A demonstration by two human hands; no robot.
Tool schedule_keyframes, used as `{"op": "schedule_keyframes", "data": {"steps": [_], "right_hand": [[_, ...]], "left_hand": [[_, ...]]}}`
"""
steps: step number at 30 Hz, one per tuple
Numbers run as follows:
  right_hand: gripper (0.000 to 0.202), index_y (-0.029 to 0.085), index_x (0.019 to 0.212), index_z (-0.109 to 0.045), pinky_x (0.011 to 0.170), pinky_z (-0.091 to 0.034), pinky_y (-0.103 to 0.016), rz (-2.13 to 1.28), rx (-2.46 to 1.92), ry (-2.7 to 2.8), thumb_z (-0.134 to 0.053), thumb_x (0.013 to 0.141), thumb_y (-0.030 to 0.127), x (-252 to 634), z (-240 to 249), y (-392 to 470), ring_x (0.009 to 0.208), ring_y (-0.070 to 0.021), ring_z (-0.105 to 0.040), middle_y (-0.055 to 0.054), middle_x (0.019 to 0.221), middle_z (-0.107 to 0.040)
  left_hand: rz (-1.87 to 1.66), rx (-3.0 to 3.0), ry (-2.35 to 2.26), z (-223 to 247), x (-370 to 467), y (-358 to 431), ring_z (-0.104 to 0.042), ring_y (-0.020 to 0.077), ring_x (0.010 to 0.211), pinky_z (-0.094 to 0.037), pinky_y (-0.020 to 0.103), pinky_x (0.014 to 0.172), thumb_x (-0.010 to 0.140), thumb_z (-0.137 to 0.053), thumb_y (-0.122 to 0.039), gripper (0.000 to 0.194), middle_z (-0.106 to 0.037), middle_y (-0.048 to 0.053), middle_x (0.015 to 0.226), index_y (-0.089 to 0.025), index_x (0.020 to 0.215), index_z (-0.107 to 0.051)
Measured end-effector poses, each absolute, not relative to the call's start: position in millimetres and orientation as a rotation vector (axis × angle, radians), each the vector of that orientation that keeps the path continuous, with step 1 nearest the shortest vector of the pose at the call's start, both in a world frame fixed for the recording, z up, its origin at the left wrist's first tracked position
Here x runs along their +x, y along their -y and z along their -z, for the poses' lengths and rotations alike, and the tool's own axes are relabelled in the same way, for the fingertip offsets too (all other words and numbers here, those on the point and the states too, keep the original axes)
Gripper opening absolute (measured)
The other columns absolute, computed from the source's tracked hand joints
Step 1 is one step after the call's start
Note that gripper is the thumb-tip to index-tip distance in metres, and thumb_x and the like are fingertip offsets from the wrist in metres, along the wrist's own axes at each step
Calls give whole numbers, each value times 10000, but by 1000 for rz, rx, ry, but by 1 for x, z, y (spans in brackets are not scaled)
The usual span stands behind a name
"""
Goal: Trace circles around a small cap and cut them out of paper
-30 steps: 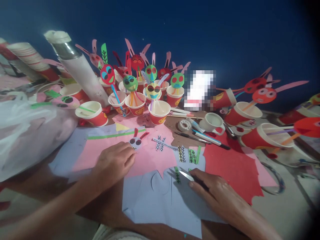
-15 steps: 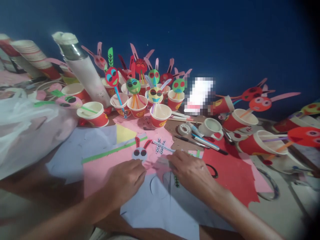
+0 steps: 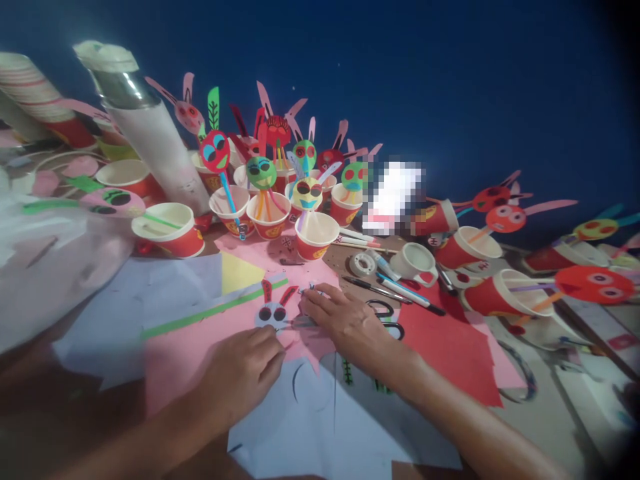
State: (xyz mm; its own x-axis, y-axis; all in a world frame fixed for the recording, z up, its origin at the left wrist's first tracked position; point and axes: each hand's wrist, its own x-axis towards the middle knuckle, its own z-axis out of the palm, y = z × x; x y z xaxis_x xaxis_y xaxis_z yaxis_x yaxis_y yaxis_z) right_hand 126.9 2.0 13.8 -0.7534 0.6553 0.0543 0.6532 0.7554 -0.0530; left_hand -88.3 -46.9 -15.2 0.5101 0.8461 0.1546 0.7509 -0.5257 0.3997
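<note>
My left hand [image 3: 247, 373] rests with curled fingers at the lower edge of a pale blue paper face [image 3: 271, 316] that has dark round eyes and red ears. What its fingertips grip, if anything, is hidden. Just right of the face, my right hand [image 3: 345, 320] lies with fingers spread over a small patterned paper strip, mostly covered. Black-handled scissors [image 3: 393, 328] are beside the right wrist. Pink paper [image 3: 195, 353] and a light blue sheet [image 3: 300, 427] with a drawn curve lie beneath the hands.
Red and white cups [image 3: 317, 237] with decorated paper faces on straws stand behind. A white flask [image 3: 150, 147] leans at the left near a plastic bag [image 3: 60, 267]. Pens [image 3: 410, 293], a tape roll [image 3: 363, 265], a white mug [image 3: 414, 262] and red paper [image 3: 450, 353] are at the right.
My right hand has moved left over the patterned strip, its fingers more spread. The scissors' handles show more fully. The view has shifted slightly; my left hand stays by the face.
</note>
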Motion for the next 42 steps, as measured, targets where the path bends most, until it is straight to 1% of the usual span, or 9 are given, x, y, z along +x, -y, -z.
{"op": "schedule_keyframes", "data": {"steps": [4,9,16,21,25,31,34,38,42], "right_hand": [[371,117,1224,-520,865,-493,-420,33,-1094,2940,-438,869,48,130,-14,1,1177,-291,-469,-104,1321,-532],[370,141,1188,-553,833,-508,-409,118,-1185,2984,-461,845,37,147,-15,11,1168,-287,-485,-88,1301,-551],[405,149,1112,-609,765,-527,-429,191,-1337,2938,-484,774,-37,186,-22,29,1138,-327,-507,-94,1258,-589],[437,135,1169,-573,762,-538,-410,95,-1318,2904,-501,773,-34,177,-27,39,1154,-310,-494,-97,1280,-573],[428,140,1187,-562,828,-521,-395,-13,-1226,2891,-479,800,-24,161,-21,38,1188,-276,-467,-80,1297,-561],[420,123,1121,-597,743,-545,-404,170,-1315,2837,-482,752,-43,183,-8,35,1116,-299,-522,-98,1215,-619],[427,124,1093,-610,664,-558,-378,230,-1388,2801,-450,740,-55,196,-9,42,1102,-311,-532,-87,1188,-638],[527,149,1173,-566,694,-553,-385,118,-1275,2823,-392,724,-66,191,-13,63,1140,-301,-504,-52,1246,-607],[482,159,1159,-571,723,-542,-368,-5,-1096,2876,-374,762,-29,182,-9,83,1159,-262,-490,-42,1281,-579]], "left_hand": [[-486,2460,-1362,17,-89,47,-519,117,590,-374,228,565,860,-415,-159,249,-537,-1,635,-179,644,-537],[-472,2441,-1356,19,-89,47,-523,119,607,-374,226,574,855,-422,-160,235,-541,1,645,-180,658,-549],[-486,2435,-1385,21,-89,49,-486,105,576,-342,220,554,838,-421,-134,232,-515,-9,622,-175,629,-513],[-514,2437,-1381,21,-88,48,-474,94,569,-334,209,551,834,-416,-130,234,-506,-13,617,-172,620,-500],[-471,2443,-1387,21,-88,47,-464,92,564,-327,208,546,845,-422,-152,243,-486,-16,609,-170,613,-493],[-486,2415,-1385,22,-89,49,-471,95,582,-329,208,557,833,-415,-135,226,-496,-12,630,-169,627,-502],[-483,2410,-1389,22,-88,49,-449,92,567,-312,208,545,825,-416,-129,224,-478,-17,616,-167,613,-478],[-477,2394,-1393,22,-88,48,-431,87,560,-304,208,546,828,-416,-128,230,-459,-22,605,-165,606,-460],[-481,2392,-1378,22,-88,48,-438,88,577,-310,207,559,835,-418,-138,227,-466,-19,623,-166,617,-472]]}}
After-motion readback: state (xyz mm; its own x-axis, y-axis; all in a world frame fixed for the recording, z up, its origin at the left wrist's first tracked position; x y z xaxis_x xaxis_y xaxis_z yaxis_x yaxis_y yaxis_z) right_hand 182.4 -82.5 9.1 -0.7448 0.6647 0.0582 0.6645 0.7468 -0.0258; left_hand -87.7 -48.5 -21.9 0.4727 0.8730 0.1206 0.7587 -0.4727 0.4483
